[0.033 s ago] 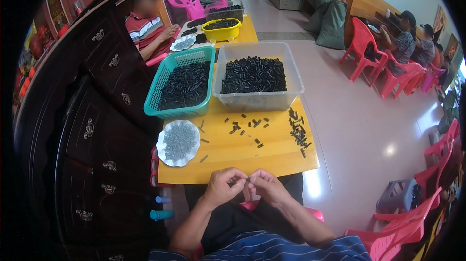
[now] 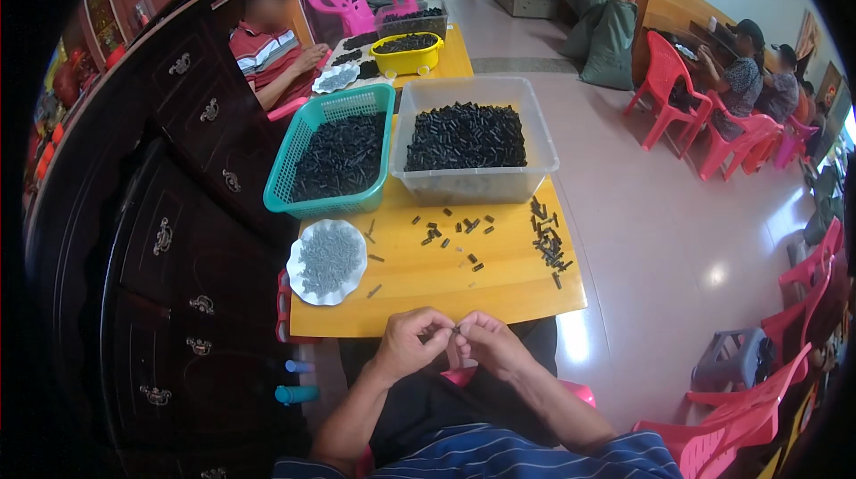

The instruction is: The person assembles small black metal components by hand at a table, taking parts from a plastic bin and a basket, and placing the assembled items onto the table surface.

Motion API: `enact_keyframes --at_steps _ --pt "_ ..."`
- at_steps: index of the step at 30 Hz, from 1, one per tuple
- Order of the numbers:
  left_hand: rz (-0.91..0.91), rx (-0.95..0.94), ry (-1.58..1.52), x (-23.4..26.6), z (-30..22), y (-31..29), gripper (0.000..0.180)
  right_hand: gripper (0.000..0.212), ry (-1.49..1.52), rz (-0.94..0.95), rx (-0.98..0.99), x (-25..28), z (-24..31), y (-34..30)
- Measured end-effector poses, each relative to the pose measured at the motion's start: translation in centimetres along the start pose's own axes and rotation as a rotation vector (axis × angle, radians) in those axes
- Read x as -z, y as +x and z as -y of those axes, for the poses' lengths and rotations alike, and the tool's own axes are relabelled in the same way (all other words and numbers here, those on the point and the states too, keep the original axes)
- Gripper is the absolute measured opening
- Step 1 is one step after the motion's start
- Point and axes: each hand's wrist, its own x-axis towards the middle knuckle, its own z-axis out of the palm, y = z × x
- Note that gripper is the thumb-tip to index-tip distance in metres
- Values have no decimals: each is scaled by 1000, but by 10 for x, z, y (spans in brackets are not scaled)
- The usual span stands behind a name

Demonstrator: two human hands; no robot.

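Observation:
Over the table's near edge, my left hand (image 2: 414, 342) and my right hand (image 2: 494, 343) meet fingertip to fingertip, both closed in a pinch. Between them shows a small dark piece (image 2: 456, 329), mostly covered by the fingers. Short black cylindrical pieces (image 2: 477, 263) lie scattered mid-table, and a denser pile of black pieces (image 2: 549, 243) sits by the right edge. To the left is a white scalloped plate (image 2: 297, 290) heaped with small grey pieces (image 2: 330, 256). A teal basket (image 2: 283, 203) and a clear plastic bin (image 2: 473, 185), both filled with black pieces, stand farther back.
Dark drawers (image 2: 143, 319) line the left side. Beyond the bins are a yellow tub (image 2: 410, 60) and a seated person (image 2: 272, 51) at the same row of tables. Pink chairs (image 2: 669, 105) and other seated people (image 2: 744, 78) are at the right.

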Motion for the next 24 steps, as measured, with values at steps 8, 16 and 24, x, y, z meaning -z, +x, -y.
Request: enact_keyframes --at_steps 8,16,24 --pt "31 -64 138 2 9 5 7 15 106 -19 -109 1 1 1" --pt "-8 -11 -5 2 13 10 10 14 204 36 -103 -4 12 8" --pt "27 -8 -1 1 10 3 10 14 145 26 -49 -1 1 1"
